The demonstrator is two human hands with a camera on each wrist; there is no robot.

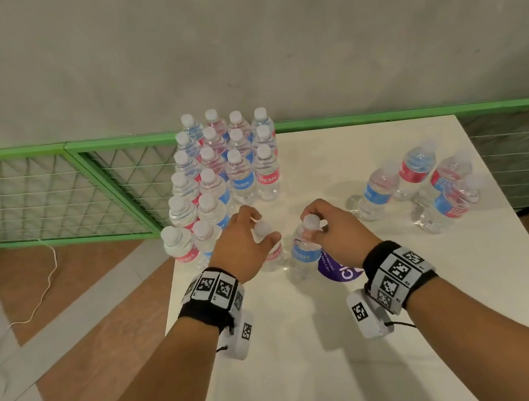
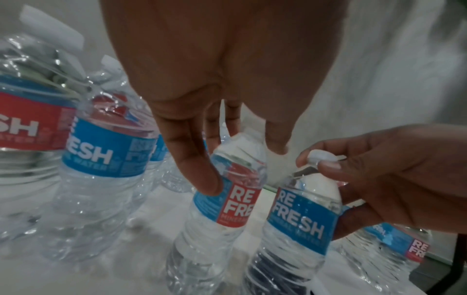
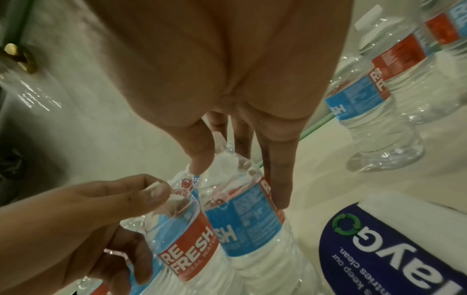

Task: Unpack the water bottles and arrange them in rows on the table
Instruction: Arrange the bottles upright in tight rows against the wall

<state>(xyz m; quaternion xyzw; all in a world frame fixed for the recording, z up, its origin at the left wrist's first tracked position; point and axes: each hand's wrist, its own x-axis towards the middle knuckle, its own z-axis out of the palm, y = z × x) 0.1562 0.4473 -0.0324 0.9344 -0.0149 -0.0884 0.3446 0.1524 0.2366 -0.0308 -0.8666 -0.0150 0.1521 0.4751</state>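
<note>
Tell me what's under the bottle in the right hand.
A round purple sticker on the table, partly showing beside the bottle that the right hand holds by its cap. The bottle and wrist cover the rest.

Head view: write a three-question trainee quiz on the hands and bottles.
1. True or false: each hand has its own bottle by the top.
2. Which hand's bottle shows a red label panel in the head view? A) left B) right
3. Fill in: the loose bottles stand on the table's ____ side.

Key:
1. True. The left hand has the left bottle by the cap, the right hand the right bottle.
2. A. The right bottle's shows blue.
3. Right, opposite the rows at the far left.
</note>
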